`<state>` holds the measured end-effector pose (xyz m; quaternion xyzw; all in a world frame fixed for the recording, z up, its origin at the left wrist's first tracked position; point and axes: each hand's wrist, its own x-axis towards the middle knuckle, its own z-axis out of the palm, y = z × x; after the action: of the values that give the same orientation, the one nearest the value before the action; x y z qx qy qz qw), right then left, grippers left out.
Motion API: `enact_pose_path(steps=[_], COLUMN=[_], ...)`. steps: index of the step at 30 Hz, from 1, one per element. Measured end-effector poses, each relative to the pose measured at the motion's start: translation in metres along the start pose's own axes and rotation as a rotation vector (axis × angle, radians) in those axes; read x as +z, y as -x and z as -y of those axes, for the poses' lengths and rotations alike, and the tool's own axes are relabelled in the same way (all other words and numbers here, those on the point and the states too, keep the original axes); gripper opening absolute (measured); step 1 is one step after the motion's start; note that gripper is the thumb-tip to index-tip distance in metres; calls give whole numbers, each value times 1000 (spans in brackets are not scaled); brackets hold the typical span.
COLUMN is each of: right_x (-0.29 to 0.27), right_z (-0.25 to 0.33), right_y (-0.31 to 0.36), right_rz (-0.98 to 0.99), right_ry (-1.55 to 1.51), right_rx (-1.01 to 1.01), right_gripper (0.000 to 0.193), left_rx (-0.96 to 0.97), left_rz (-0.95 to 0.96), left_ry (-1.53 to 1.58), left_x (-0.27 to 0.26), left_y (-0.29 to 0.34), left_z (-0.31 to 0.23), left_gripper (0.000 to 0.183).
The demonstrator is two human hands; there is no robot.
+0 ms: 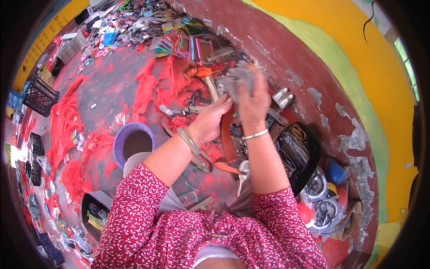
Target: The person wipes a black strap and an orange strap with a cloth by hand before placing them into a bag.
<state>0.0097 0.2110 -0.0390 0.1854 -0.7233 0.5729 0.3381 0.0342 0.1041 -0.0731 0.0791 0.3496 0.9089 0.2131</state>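
Observation:
My left hand (212, 120) is closed around the upper part of a reddish-brown strap (227, 141), which looks like a belt and hangs down between my forearms. My right hand (253, 101), smeared by motion, grips a grey cloth (239, 80) just above and to the right of the left hand. Part of the strap's upper end is hidden behind the hands and cloth. Near my shoe (243, 172), an orange-brown strap end (227, 168) lies low. To the left of my left forearm stands a purple bucket (117, 150) with dark liquid in it.
A black tub (313, 154) of coiled belts sits by my right forearm, with bagged round items (326, 210) below it. White shoes (282, 97) lie near the peeling wall (313, 94). Red cloth (67, 121), colourful frames (195, 48) and black crates (41, 96) are scattered about.

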Motion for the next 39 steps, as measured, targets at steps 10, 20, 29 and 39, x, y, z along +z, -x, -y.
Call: enact_pose_path(steps=[10, 20, 29, 39], right_x=[17, 30, -17, 19], right_z=[-20, 5, -36, -32], right_y=[19, 41, 23, 31], right_rz=[332, 558, 150, 324], right_ry=[71, 192, -885, -621], right_rx=[-104, -102, 846, 541], right_gripper=[45, 45, 33, 46], left_rx=[164, -16, 163, 667], left_rz=[-12, -340, -209, -160], left_ry=[275, 358, -2, -1453], left_x=[2, -33, -24, -25], left_y=[0, 0, 13, -3], left_z=[-23, -51, -90, -48], left_gripper=[55, 27, 38, 42])
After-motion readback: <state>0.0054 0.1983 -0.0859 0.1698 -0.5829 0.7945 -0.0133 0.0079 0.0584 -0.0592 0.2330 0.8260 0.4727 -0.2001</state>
